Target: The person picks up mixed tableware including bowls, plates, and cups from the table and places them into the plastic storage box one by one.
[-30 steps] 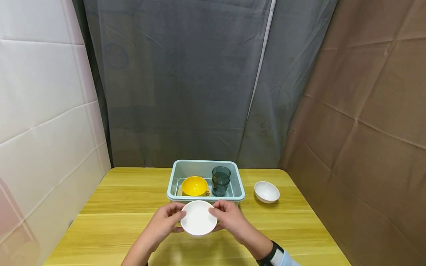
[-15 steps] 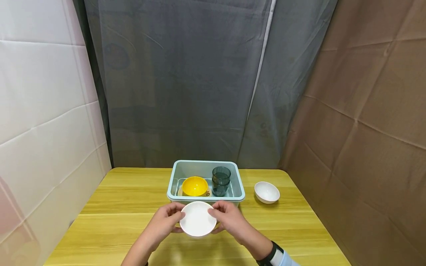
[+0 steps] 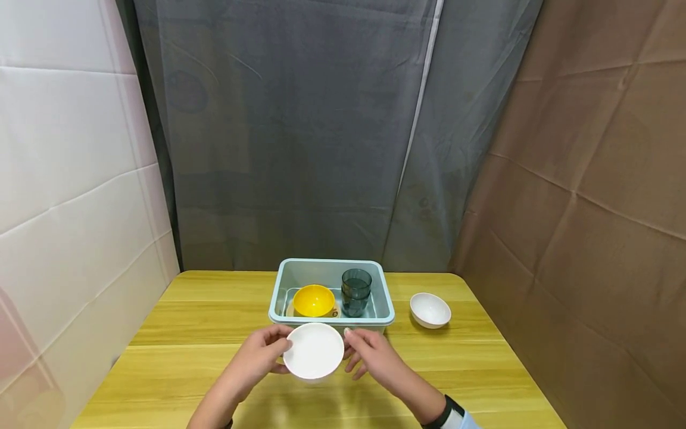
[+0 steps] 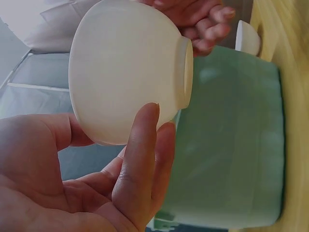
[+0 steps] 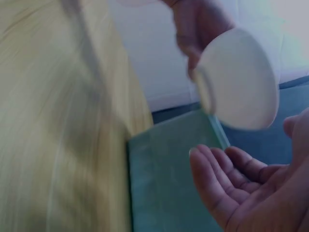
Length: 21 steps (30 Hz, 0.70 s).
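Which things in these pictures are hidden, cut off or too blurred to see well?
- Head view: the yellow bowl hides what lies under it in the tub.
- Left wrist view: the left hand covers part of the white bowl.
- Right wrist view: the table is blurred; the frame edge cuts the right hand.

White bowl [image 3: 313, 351]: small, round, plain and glossy, with a short foot ring under its base, visible in the left wrist view [image 4: 126, 72]. Interior appears empty. It is held off the wooden table, just in front of the near wall of the pale green bin, with its opening facing upward and tilted slightly toward the camera. Left hand [image 3: 258, 356] holds it at the 9 o'clock rim, fingers curled under the wall. Right hand [image 3: 375, 356], fingers loosely spread, sits just off the 3 o'clock edge; contact cannot be confirmed.
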Available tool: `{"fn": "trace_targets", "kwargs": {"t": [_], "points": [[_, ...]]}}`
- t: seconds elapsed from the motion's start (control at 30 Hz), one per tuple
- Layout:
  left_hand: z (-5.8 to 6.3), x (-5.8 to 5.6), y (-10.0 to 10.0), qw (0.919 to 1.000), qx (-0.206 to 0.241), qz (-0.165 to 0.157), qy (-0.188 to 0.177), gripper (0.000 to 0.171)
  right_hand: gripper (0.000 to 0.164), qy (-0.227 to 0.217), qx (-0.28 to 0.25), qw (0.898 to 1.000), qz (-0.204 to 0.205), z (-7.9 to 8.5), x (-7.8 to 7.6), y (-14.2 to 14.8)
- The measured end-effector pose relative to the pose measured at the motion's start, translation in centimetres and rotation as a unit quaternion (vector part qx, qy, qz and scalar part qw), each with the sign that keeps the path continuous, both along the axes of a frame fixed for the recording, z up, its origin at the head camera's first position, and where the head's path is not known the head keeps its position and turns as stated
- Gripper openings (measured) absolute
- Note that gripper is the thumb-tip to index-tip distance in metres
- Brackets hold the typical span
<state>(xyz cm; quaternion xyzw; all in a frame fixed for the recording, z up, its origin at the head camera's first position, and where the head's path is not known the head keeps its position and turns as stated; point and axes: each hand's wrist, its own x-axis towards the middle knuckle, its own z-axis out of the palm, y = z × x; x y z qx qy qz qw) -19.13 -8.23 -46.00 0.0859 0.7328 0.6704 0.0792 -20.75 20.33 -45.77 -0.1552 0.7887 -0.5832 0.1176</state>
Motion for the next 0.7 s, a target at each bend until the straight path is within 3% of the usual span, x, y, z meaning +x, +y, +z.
{"fn": "trace_targets", "kwargs": {"t": [0.17,0.37,0.7], "points": [[1.3,-0.4,-0.7,0.9999,-0.013,-0.001,0.007,0.034,0.039,0.034,0.032,0.999,0.013,-1.1,0.2,1.2],[3.7,-1.7,-1.5,0.9997,-0.022,0.000,0.011,0.037,0.033,0.024,0.054,0.998,0.008,-2.2,0.6,2.5],[6.3,-6.1,-1.7,0.9974,-0.066,0.016,0.021,0.041,0.027,0.023,0.052,0.998,-0.004,-3.4,1.3,3.4]]}}
